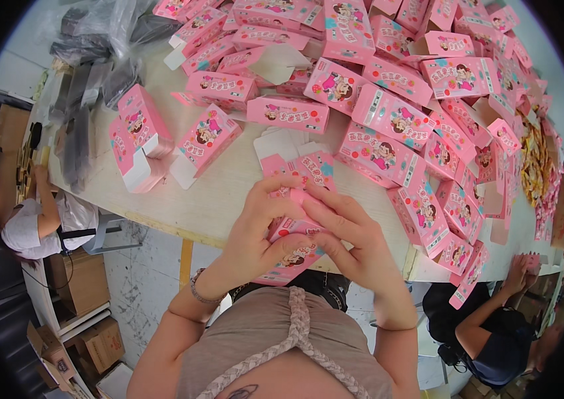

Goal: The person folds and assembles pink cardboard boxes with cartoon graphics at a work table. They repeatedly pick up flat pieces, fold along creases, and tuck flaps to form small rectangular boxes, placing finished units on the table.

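Observation:
Over the near edge of the table, both hands hold a small pink carton (293, 264) printed with a cartoon figure. My left hand (265, 216) grips its left side, the thumb laid across the printed face. My right hand (351, 229) covers the top end, its fingers closed over a pink flap; fingers hide much of the carton. Just beyond my fingertips lies another pink carton (317, 164) with white flaps (278, 143) spread out. To the left stand two cartons with open flaps, a larger pink box (139, 126) and a smaller pink carton (209, 141).
A heap of pink cartons (388, 116) covers the table's far and right side. Dark items in clear plastic (89, 83) lie far left, gold wrapped packets (534, 159) far right. One person (42, 219) sits left; another (488, 326) at right holds something pink. Brown cardboard boxes (99, 342) fill a shelf.

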`<state>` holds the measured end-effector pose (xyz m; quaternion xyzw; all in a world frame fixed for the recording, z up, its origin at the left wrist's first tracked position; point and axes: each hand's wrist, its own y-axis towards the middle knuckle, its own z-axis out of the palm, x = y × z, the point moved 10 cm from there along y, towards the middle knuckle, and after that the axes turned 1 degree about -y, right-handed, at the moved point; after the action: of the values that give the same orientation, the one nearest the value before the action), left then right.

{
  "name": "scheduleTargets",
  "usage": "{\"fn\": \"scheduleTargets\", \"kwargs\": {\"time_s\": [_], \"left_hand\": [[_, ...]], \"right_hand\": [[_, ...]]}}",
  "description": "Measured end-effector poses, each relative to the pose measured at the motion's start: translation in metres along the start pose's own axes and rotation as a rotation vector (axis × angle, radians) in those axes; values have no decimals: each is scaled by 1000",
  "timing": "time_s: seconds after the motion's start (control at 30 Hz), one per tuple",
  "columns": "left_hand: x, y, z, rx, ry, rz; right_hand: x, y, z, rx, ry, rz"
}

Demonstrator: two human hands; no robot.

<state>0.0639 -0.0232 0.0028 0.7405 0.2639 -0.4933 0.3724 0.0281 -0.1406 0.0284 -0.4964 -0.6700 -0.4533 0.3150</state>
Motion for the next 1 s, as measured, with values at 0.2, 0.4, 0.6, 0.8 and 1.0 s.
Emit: {"fn": "scheduleTargets", "kwargs": {"time_s": [0.2,0.4,0.6,0.8,1.0], "left_hand": [[52,-5,-30,-311,-679,-172],[73,-30,-114,-706,-350,-209],[108,-37,-31,-334,-154,-509],[105,-33,5,-332,-647,-661],[74,3,5,-287,-752,-468]], "right_hand": [[-47,25,-6,236,1,312],[-54,38,-28,-281,-400,138],[-103,-23,5,-107,-729,430],[-24,-36,13,80,-272,65],[-10,-15,11,79,-414,96]]}}
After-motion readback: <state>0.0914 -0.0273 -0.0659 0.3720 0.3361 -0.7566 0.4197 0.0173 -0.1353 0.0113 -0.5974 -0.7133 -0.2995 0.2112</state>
